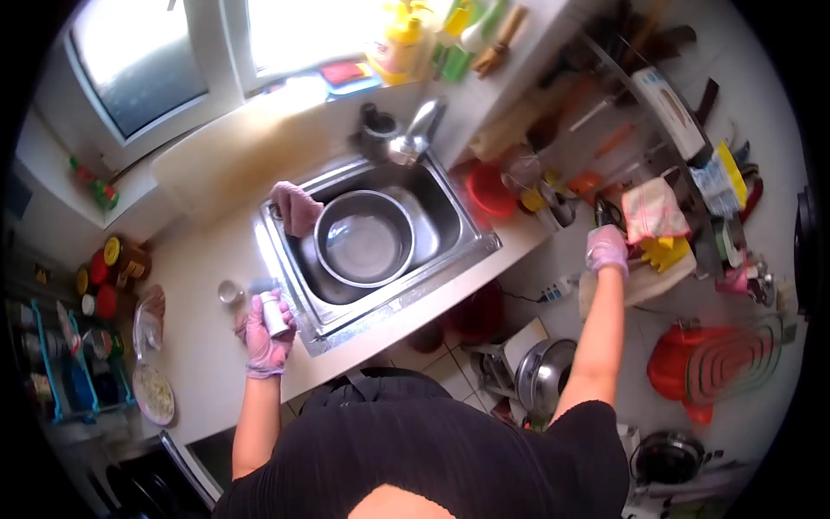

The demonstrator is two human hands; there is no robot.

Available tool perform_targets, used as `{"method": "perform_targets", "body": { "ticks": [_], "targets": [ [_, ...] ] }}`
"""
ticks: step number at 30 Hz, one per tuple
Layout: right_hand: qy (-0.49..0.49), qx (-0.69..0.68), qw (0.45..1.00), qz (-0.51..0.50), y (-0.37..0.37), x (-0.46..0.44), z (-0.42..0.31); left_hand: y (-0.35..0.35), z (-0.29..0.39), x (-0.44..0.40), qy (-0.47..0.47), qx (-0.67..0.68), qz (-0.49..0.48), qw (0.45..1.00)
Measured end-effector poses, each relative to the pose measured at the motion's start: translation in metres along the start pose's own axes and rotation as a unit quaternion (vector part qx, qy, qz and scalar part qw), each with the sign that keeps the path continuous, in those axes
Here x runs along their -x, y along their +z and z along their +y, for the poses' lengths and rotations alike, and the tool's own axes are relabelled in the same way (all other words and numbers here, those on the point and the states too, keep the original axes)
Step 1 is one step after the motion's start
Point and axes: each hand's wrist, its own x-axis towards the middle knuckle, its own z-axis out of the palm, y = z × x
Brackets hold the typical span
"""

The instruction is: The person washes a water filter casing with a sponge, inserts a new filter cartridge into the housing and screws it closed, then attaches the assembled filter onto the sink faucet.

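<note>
My left hand (270, 344), in a thin pink glove, is closed around a small white cylindrical container (274, 313) over the counter, left of the sink. A small clear glass jar (230, 292) stands on the counter beside it. My right hand (607, 248), also gloved in pink, reaches far out to the right. Its fingers meet a dark, thin-looped object (609, 210) whose kind I cannot make out; how they are bent is hidden. Close by hang a pink-checked cloth (655, 210) and yellow rubber gloves (666, 253).
A large metal pot (365, 239) sits in the steel sink (437, 233), under the faucet (415, 138). A pink rag (297, 208) drapes over the sink's left corner. A plate of food (154, 394) and lidded jars (105, 275) stand at left. A red bowl (490, 190) is right of the sink.
</note>
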Motion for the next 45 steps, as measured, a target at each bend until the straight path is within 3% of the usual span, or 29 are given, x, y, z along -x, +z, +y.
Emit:
{"method": "perform_targets", "body": {
  "ticks": [2,3,4,5,6,8,10,12,14,16,18,22,24,25,30,32,38,40,45],
  "targets": [
    [0.076,-0.228,0.971,0.016,-0.001,0.047,-0.017,-0.002,0.0,-0.003,-0.006,-0.018,-0.005,1.0],
    [0.096,-0.359,0.928,0.021,-0.004,0.073,-0.03,0.0,0.002,-0.005,-0.01,-0.025,0.003,1.0],
    [0.116,-0.475,0.872,0.031,-0.006,0.099,-0.042,0.0,0.004,-0.003,-0.009,-0.034,0.005,0.999],
    [0.126,-0.631,0.765,0.001,0.026,0.106,-0.054,-0.001,0.004,-0.004,-0.018,-0.022,0.013,0.999],
    [0.068,-0.665,0.744,-0.012,-0.006,0.134,-0.077,-0.001,0.004,-0.006,-0.029,0.002,0.001,1.0],
    [0.008,-0.763,0.641,-0.081,-0.036,0.162,-0.109,0.007,0.004,-0.006,-0.037,-0.033,-0.012,0.999],
    [-0.056,-0.861,0.498,-0.083,-0.058,0.178,-0.146,0.011,0.002,-0.008,-0.076,-0.004,-0.068,0.995],
    [-0.102,-0.949,0.28,-0.104,-0.089,0.191,-0.184,0.027,-0.003,-0.003,-0.12,0.03,-0.106,0.987],
    [-0.206,-0.954,0.185,-0.116,-0.117,0.191,-0.218,0.043,-0.01,0.004,-0.148,0.031,-0.151,0.977],
    [-0.186,-0.957,0.206,-0.083,-0.168,0.213,-0.253,0.066,-0.008,0.025,-0.147,-0.029,-0.183,0.972],
    [-0.198,-0.927,0.317,-0.013,-0.188,0.223,-0.28,0.078,-0.019,0.03,-0.126,-0.015,-0.225,0.966],
    [-0.363,-0.89,0.276,-0.021,-0.194,0.239,-0.315,0.084,-0.015,0.057,-0.047,-0.066,-0.22,0.972],
    [-0.329,-0.899,0.276,-0.082,-0.201,0.251,-0.324,0.084,-0.005,0.066,-0.043,-0.053,-0.202,0.977],
    [-0.337,-0.9,0.246,-0.122,-0.199,0.25,-0.33,0.081,-0.001,0.069,-0.052,-0.084,-0.209,0.973],
    [-0.316,-0.89,0.26,-0.203,-0.2,0.259,-0.345,0.079,0.005,0.083,-0.043,-0.112,-0.208,0.971],
    [-0.261,-0.907,0.207,-0.258,-0.199,0.26,-0.348,0.077,0.004,0.082,-0.041,-0.107,-0.223,0.968],
    [-0.237,-0.908,0.193,-0.287,-0.187,0.254,-0.354,0.069,-0.003,0.077,-0.063,-0.055,-0.251,0.964],
    [-0.245,-0.905,0.211,-0.276,-0.183,0.253,-0.352,0.07,-0.004,0.077,-0.071,-0.053,-0.252,0.964],
    [-0.263,-0.904,0.229,-0.25,-0.177,0.253,-0.343,0.075,-0.005,0.076,-0.081,-0.125,-0.22,0.964]
  ]
}}
